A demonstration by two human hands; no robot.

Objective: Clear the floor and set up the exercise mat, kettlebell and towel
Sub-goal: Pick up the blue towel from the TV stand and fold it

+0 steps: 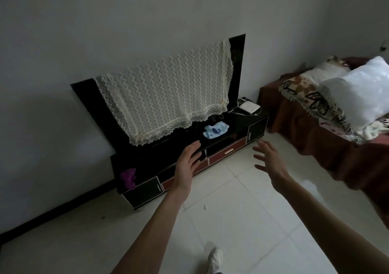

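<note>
Both my arms reach forward over the white tiled floor (242,206). My left hand (188,164) is open with fingers together, hovering at the front edge of the low black TV stand (147,191). My right hand (271,164) is open with fingers spread, above the floor to the right of the stand, and holds nothing. A light blue folded cloth (215,131) lies on top of the stand, just beyond my left fingertips. No exercise mat or kettlebell shows in this view.
A television (236,67) draped with a cream lace cover (164,101) stands on the stand. A purple cloth (128,178) sits at the stand's left end, a white box (249,107) at its right. A bed (336,147) with pillow and blanket fills the right. My shoe (215,260) is below.
</note>
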